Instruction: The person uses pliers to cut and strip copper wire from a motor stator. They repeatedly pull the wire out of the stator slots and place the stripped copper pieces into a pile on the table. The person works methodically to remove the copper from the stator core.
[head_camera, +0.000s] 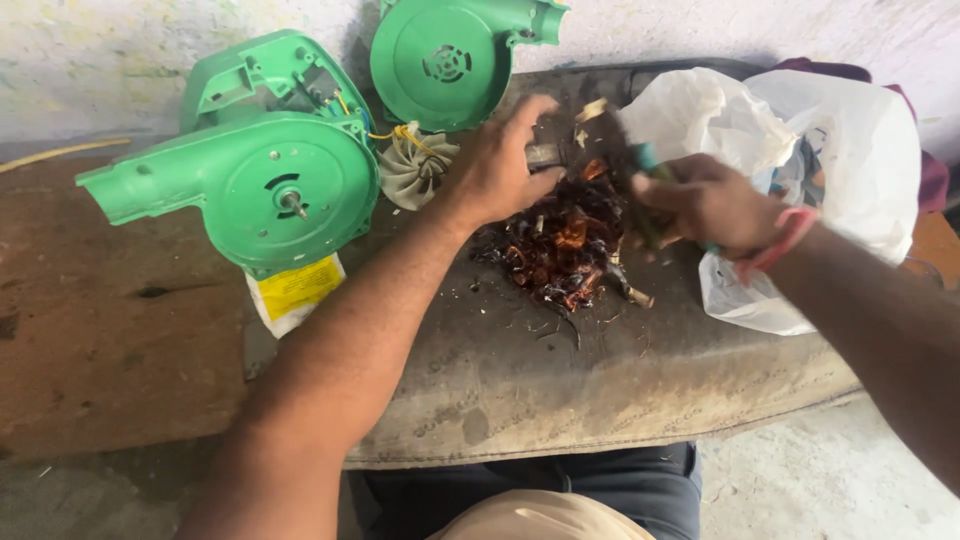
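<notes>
Here both hands (600, 185) grip a burnt motor winding (565, 240) beside a white bag (860, 150)

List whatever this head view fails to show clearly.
- Right hand: motion-blurred; the teal-handled tool in its grip cannot be identified.
- Grey metal part under the left hand: mostly covered by fingers.
- White plastic bag: contents hidden.
- Round green plastic cover: cut off by the top edge.

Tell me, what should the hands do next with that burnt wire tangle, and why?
Probably pull another strand free. The left hand steadies a metal part at the top of the coppery wire tangle, while the right hand grips a blurred teal-handled tool beside it.
</notes>
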